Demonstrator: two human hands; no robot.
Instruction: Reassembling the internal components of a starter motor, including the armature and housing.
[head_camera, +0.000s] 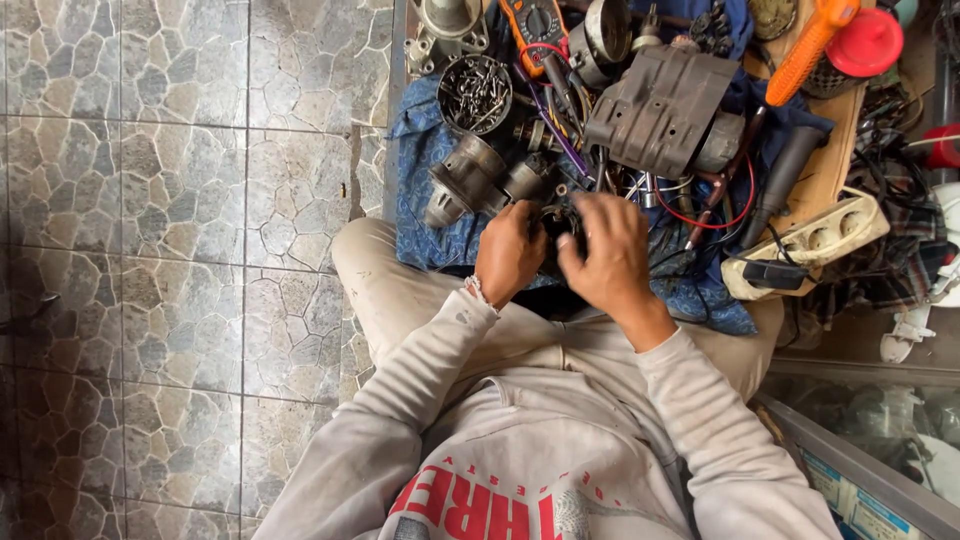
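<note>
Both of my hands meet over my lap, closed around a small dark metal part (560, 222) that shows only between them. My left hand (508, 253) grips it from the left. My right hand (608, 250) covers it from the right, fingers curled over the top. Most of the part is hidden by the fingers. Just beyond the hands lie greasy motor pieces (470, 178) on a blue cloth (420, 160).
A round tin of screws (475, 92), an orange multimeter (533, 20) with red and purple leads, a grey motor housing (660, 105), an orange-handled tool (805, 45), a red cap (865, 42) and a cream power strip (815, 240) crowd the cloth. Stone-pattern tiles (180, 200) lie left.
</note>
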